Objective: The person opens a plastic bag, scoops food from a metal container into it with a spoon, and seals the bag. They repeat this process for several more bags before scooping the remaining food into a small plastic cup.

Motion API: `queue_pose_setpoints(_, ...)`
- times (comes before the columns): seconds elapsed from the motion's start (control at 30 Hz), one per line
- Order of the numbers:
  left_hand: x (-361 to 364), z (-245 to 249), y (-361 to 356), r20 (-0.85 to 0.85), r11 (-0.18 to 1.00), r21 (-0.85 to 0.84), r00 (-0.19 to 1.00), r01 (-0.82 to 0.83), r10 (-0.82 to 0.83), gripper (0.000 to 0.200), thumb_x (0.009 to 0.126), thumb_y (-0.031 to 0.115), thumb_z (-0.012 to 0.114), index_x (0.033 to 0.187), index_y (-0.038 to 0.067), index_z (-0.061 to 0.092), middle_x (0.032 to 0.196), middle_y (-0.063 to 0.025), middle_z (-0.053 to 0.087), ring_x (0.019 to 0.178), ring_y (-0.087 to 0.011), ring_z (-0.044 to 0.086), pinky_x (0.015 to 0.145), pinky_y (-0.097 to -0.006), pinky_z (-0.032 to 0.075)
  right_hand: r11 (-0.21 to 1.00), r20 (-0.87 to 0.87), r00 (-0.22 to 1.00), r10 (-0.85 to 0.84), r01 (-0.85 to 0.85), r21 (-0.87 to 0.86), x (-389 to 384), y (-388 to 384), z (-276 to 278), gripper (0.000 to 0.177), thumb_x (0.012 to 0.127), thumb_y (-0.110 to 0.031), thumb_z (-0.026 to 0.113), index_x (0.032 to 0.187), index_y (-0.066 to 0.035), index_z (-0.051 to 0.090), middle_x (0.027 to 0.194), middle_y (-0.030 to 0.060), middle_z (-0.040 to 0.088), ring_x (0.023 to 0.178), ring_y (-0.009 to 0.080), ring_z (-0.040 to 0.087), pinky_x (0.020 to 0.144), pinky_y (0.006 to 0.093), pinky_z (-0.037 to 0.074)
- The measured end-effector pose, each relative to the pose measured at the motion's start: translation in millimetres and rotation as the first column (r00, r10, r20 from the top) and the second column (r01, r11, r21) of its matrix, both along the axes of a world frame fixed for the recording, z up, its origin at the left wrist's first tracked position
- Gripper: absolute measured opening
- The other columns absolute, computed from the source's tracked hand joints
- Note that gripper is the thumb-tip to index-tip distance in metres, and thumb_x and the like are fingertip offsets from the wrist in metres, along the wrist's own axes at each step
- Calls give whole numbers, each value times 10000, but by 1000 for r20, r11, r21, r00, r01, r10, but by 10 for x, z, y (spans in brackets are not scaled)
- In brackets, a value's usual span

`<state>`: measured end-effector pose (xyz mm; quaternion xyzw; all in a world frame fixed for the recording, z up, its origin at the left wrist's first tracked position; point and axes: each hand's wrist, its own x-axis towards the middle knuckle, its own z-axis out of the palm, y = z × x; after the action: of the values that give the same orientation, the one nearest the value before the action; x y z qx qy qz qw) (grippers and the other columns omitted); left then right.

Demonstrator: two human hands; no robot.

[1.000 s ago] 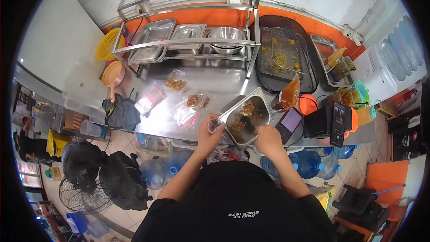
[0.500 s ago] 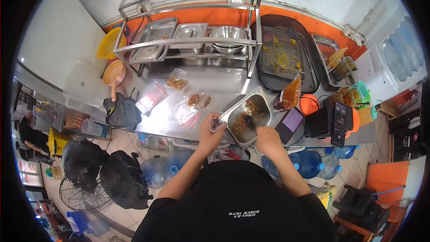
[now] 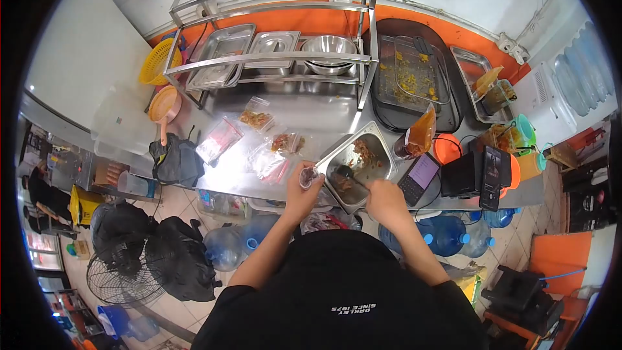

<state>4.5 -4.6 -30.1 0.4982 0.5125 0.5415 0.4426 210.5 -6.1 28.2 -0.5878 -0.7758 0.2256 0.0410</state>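
A rectangular steel pan [image 3: 335, 163] with chopped food [image 3: 367, 154] stands at the table's front edge. My right hand [image 3: 387, 202] is closed round the handle of a dark spoon [image 3: 343, 171], whose head lies in the pan's food. At the pan's left edge my left hand [image 3: 302, 193] is closed round a small clear plastic bag [image 3: 307, 177]. Just beyond that hand lie clear bags, one with chopped food [image 3: 285, 143] and one pinkish [image 3: 272, 167]. Another food bag [image 3: 256, 117] and a pink-white packet [image 3: 220, 140] lie further left.
A steel rack [image 3: 272, 60] stands at the back. Right of the pan are a bag of orange sauce [image 3: 419, 134], a phone [image 3: 419, 177], an orange lid [image 3: 446, 151] and a black device [image 3: 461, 173]. A dark tray [image 3: 411, 78] lies behind them.
The spoon has moved left and toward me in the pan, with my right hand shifting slightly left. Food in the pan's near part has been pushed together. My left hand has moved slightly left.
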Motion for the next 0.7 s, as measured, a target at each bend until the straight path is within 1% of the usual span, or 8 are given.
queue_pose_setpoints(0.1, -7, -12, 8, 10, 1000, 5, 1000, 5, -5, 155, 837, 18, 611, 968, 17, 528, 794, 7, 553, 736, -53, 495, 658, -222, 407, 991, -1, 998, -69, 69, 117, 17, 71, -159, 184, 715, -14, 534, 830, 2, 677, 834, 228, 644, 808, 393, 645, 739, 450, 518)
queue_pose_setpoints(0.2, -33, 2, 7, 50, 999, -32, 999, 0, 1, 163, 846, 3, 614, 973, 23, 514, 827, -12, 563, 770, -66, 526, 699, -235, 441, 998, 91, 994, 66, -66, -3, 47, 18, -134, 158, 724, -19, 536, 809, 7, 667, 850, 228, 641, 801, 388, 647, 721, 456, 520)
queue_pose_setpoints(0.3, -59, -51, 0, 20, 1000, -23, 1000, -3, 3, 167, 843, 3, 617, 971, 25, 513, 820, -10, 560, 765, -67, 524, 689, -228, 434, 998, 98, 995, 4, -11, 65, 96, 40, -107, 156, 731, -22, 535, 817, 14, 660, 853, 225, 644, 797, 382, 651, 713, 461, 524)
queue_pose_setpoints(0.4, -42, -48, -20, -35, 1000, -6, 999, 10, -11, 174, 843, 0, 618, 979, 24, 511, 825, -7, 559, 768, -61, 518, 679, -222, 424, 976, 78, 985, -154, 139, 170, 99, 92, -111, 151, 734, -19, 536, 818, 11, 657, 854, 220, 651, 804, 377, 657, 712, 453, 531)
queue_pose_setpoints(0.47, -6, -27, -36, -45, 1000, -2, 999, 18, -18, 176, 842, -4, 616, 980, 23, 511, 826, -5, 558, 768, -58, 515, 675, -220, 419, 995, 189, 980, -65, 48, 93, 95, 78, -269, 142, 732, -18, 546, 815, 18, 656, 853, 212, 646, 790, 369, 661, 707, 445, 535)
queue_pose_setpoints(0.6, 46, -16, -40, -37, 1000, 23, 999, -8, 9, 141, 826, 16, 627, 930, 16, 532, 753, 1, 555, 703, -57, 501, 625, -225, 410, 999, 202, 979, 25, -31, 26, 94, 24, -57, 126, 751, -23, 546, 807, 21, 651, 830, 207, 635, 763, 364, 662, 683, 443, 538)
queue_pose_setpoints(0.67, 78, -1, -64, -42, 1000, 9, 999, 0, 0, 142, 825, 19, 628, 934, 13, 536, 756, -7, 563, 707, -61, 508, 633, -228, 417, 966, 132, 977, -168, 137, 221, 96, 92, -21, 124, 763, -32, 546, 790, 22, 654, 809, 202, 628, 744, 362, 662, 675, 447, 538)
queue_pose_setpoints(0.7, 89, 16, -63, -49, 1000, 3, 999, 6, -6, 144, 825, 22, 629, 937, 10, 540, 760, -16, 571, 712, -65, 515, 642, -231, 425, 966, 171, 972, -159, 117, 232, 117, 111, -64, 128, 773, -41, 544, 773, 8, 662, 812, 204, 633, 736, 352, 666, 656, 427, 543)
